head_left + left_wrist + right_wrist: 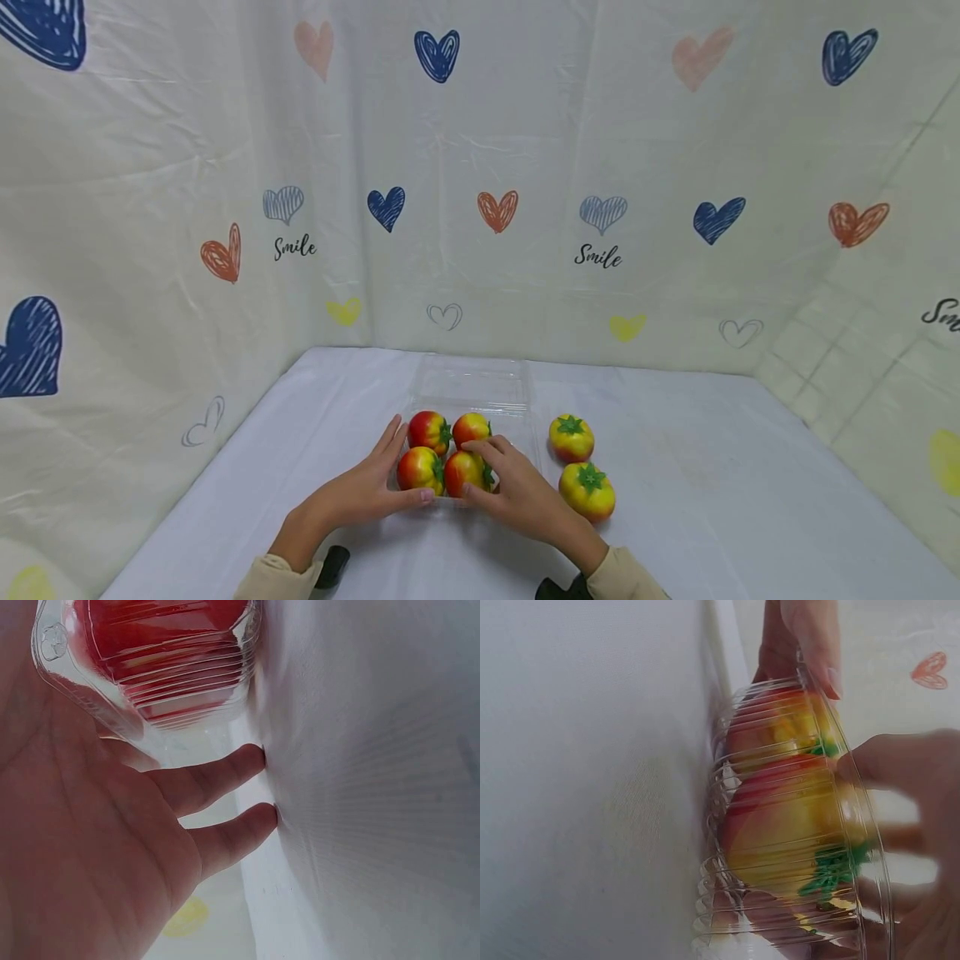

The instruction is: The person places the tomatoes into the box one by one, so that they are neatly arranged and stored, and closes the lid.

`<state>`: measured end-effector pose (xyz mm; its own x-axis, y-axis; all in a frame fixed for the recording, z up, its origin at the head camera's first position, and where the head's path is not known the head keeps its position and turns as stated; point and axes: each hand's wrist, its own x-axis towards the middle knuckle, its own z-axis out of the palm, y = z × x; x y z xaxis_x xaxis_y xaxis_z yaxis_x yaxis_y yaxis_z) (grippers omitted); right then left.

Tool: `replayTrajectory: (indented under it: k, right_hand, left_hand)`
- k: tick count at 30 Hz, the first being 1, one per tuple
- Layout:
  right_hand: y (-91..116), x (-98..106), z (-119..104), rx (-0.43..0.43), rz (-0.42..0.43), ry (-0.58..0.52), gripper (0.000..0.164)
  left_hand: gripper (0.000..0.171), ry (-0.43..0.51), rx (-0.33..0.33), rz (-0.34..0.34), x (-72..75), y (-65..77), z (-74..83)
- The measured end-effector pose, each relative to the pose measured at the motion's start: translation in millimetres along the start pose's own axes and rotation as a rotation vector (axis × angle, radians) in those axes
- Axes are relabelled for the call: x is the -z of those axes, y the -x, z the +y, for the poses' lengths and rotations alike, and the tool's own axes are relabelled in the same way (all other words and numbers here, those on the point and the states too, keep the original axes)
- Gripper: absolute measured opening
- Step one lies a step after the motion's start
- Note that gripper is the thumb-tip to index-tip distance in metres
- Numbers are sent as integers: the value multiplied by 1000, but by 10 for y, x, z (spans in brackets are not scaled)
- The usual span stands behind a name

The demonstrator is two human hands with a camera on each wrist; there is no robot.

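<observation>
A clear plastic clamshell box (472,387) stands on the white table (712,500), its lid laid open toward the back. Four red-yellow tomatoes fill it, the front-left one (417,468) beside my left hand (401,467). That hand lies flat against the box's left side, fingers straight (225,776), thumb along the front. My right hand (480,471) curls over the front-right tomato (459,473), fingers on top and thumb at the front. In the right wrist view a blurred finger (900,761) presses that tomato (780,832) inside the ribbed box wall (720,787).
Two more tomatoes (571,437) (587,490) lie loose on the table just right of the box. A cream curtain with heart prints (495,208) closes the back and both sides. Bare cloth stretches to the far right and left front.
</observation>
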<state>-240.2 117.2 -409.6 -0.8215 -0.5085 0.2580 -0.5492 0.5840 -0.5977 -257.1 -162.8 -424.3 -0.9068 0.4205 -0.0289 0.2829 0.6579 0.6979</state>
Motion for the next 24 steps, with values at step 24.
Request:
replayTrajectory:
  k: [24]
  right_hand:
    - [6, -18, 15, -28, 48, -35, 58]
  left_hand:
    - [124, -6, 14, -4, -8, -5, -21]
